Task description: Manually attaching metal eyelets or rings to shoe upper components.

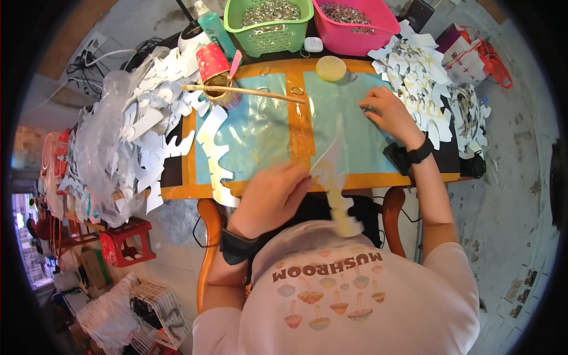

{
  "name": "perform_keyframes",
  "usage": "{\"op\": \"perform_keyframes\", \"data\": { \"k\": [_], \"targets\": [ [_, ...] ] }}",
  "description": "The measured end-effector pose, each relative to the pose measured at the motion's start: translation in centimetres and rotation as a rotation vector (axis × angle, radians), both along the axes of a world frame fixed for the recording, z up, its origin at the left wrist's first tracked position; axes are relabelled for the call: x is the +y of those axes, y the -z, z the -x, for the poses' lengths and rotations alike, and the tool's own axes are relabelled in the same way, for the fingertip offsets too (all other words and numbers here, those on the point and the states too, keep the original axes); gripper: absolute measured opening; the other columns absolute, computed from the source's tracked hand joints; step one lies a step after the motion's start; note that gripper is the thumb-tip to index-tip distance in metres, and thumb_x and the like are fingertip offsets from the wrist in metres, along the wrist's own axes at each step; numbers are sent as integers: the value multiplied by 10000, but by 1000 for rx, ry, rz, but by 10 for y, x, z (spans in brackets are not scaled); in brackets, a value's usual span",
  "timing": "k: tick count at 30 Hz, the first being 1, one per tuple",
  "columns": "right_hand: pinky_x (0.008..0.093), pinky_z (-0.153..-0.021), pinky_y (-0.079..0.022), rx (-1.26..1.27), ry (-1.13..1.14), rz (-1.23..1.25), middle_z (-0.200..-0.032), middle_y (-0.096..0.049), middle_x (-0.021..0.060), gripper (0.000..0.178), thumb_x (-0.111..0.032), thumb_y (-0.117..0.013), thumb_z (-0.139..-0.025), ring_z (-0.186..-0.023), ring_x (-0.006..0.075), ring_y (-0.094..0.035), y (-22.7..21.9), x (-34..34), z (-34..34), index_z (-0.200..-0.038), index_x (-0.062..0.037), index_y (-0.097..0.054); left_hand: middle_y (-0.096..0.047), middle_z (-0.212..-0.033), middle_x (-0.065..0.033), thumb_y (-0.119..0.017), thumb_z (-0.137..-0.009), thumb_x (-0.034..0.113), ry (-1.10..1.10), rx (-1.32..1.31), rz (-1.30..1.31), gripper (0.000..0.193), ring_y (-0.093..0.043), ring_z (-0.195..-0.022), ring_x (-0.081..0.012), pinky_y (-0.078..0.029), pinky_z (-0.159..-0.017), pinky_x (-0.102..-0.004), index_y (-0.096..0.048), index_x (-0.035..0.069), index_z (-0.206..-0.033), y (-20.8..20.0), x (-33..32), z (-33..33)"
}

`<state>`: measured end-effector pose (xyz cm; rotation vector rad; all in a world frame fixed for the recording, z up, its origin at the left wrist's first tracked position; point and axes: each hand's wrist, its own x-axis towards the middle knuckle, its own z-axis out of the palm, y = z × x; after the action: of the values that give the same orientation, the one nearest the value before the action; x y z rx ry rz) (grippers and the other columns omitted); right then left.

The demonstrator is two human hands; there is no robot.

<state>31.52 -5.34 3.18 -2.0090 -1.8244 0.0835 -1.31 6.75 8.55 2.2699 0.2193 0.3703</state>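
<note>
My left hand (269,195), at the table's near edge, is closed on a white scalloped strip (339,207) with yellowish patches. The strip hangs toward my shirt and is blurred by motion. Over the right side of the blue-green work mat (346,130), my right hand (390,115) pinches a small grey metal piece (368,109), too small to make out fully. Another scalloped strip (214,154) lies at the mat's left side. Loose metal rings (297,90) rest near a round yellow disc (331,69). A wooden stick (254,92) lies across a glue-stained pot (228,97).
A red cup (211,61) leans at the pot. White cutouts (154,112) and plastic film are heaped at left; cutouts with metal pieces (417,77) pile at right. Green (269,38) and pink (358,35) baskets of metal parts stand behind, beside a spray bottle (216,32).
</note>
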Motion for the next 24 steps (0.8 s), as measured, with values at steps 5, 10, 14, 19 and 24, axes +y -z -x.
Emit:
{"op": "perform_keyframes", "data": {
  "k": [5,10,14,19,24],
  "targets": [
    [237,-676,-472,569,238,-7,-860,-665,18,180,7,-660,-880,-762,111,-611,-6,-9,10,-1053,-34,-691,-663,-768,-136,-720,-834,81,138,-30,-71,104,-654,-702,-319,-513,-658,-400,-686,17,-908,-18,27,-48],
    [219,-657,-462,1129,333,-369,-854,-671,10,170,23,-625,-926,-731,68,-595,-11,-30,26,-1079,-12,-691,-718,-814,-136,-718,-831,99,338,191,-75,150,-697,-766,-314,-540,-706,-379,-724,23,-961,18,36,-115],
    [233,-640,-476,1057,296,-308,-849,-674,22,202,51,-599,-923,-690,83,-593,-13,-48,41,-1090,8,-703,-732,-875,-140,-687,-858,94,352,51,-84,193,-700,-831,-339,-551,-758,-396,-725,26,-1034,63,30,-143],
    [234,-680,-545,1102,352,-48,-853,-696,38,187,-13,-649,-911,-737,101,-667,-16,-57,51,-1078,23,-724,-731,-928,-144,-676,-876,78,70,-243,-176,174,-700,-819,-332,-551,-750,-399,-722,31,-1037,60,20,-127],
    [234,-670,-513,975,248,71,-809,-715,25,156,-102,-726,-872,-725,85,-648,-14,-36,61,-973,15,-746,-700,-823,-144,-725,-883,152,-320,-78,-25,134,-659,-575,-274,-493,-542,-359,-712,23,-918,37,-17,-58]
  ]
}}
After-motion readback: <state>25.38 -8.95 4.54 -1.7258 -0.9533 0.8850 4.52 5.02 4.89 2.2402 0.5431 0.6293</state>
